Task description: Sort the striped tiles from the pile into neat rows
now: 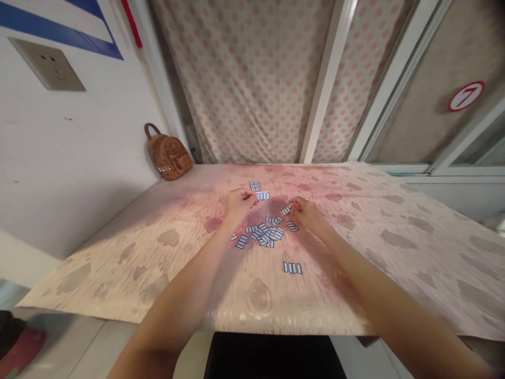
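Pinched in the fingertips of my left hand (239, 204) is a small blue-and-white striped card (263, 196), raised a little over the table. My right hand (310, 213) grips a second striped card (285, 210) by its edge, tilted. Between my forearms lies a loose, overlapping pile of similar striped cards (266, 235). Just beyond my left fingertips is a small neat group of cards (254, 185). One card (292, 226) rests below my right hand, and a single card (292, 268) lies apart, nearer the front edge.
The table (165, 273) has a patterned, glossy cover. A brown mini backpack (170, 157) leans by the wall at the back left. Behind the table hangs a dotted curtain (252, 79) with white frames. A black seat (274, 355) is below the front edge.
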The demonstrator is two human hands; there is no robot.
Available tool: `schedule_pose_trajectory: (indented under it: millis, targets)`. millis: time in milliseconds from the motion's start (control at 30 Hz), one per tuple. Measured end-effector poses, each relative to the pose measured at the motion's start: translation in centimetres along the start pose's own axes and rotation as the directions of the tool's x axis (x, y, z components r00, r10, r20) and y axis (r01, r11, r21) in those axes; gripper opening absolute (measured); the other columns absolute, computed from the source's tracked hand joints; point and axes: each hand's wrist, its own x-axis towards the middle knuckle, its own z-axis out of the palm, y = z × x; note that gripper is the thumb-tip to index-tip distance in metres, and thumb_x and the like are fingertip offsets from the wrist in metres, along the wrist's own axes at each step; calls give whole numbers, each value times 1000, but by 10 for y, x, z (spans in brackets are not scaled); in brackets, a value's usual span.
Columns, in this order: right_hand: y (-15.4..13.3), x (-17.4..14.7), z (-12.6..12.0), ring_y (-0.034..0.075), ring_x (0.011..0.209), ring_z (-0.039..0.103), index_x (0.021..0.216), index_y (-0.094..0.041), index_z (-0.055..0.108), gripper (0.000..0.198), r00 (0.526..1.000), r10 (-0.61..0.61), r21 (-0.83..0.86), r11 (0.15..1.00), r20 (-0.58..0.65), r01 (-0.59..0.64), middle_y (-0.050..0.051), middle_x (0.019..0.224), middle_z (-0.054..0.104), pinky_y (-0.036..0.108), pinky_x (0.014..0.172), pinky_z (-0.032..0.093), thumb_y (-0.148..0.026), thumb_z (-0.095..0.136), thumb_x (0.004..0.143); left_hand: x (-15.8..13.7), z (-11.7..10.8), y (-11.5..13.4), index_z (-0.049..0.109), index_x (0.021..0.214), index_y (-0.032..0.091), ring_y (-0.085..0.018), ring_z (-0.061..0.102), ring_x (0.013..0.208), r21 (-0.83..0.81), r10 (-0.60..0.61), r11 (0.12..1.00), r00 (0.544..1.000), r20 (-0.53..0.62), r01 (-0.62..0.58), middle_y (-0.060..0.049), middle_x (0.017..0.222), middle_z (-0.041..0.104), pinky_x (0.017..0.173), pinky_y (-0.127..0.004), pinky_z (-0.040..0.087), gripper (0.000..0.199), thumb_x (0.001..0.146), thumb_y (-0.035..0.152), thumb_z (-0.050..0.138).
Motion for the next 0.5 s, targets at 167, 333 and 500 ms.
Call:
schedule_pose_trajectory:
  millis: [167, 333, 500]
  targets:
    - [-1, 0, -15, 15, 73, 61, 83, -18, 64, 19, 988, -59, -49, 997, 142, 66, 2, 81, 68, 23, 64, 40, -6, 50, 77, 0, -1, -2, 69, 71, 14, -14, 66, 57, 22, 10, 1000, 1000, -5, -10, -2, 61, 68, 53, -20, 48, 8, 73, 15, 61]
    - [-11, -4, -5, 15, 79, 59, 89, -17, 64, 15, 955, -163, -27, 984, 246, 175, 4, 90, 65, 24, 70, 42, -10, 58, 77, 2, 0, -8, 70, 73, 14, -12, 65, 56, 15, 32, 999, 999, 13, -32, -3, 62, 69, 54, -19, 48, 9, 73, 17, 62]
    - [-13, -5, 16, 19, 84, 56, 85, -16, 63, 18, 952, -200, -144, 961, 231, 236, 6, 91, 60, 27, 73, 40, -25, 73, 74, 0, 4, -12, 70, 73, 14, -13, 67, 58, 29, 34, 999, 999, 33, -35, -2, 63, 70, 52, -18, 48, 9, 73, 17, 62]
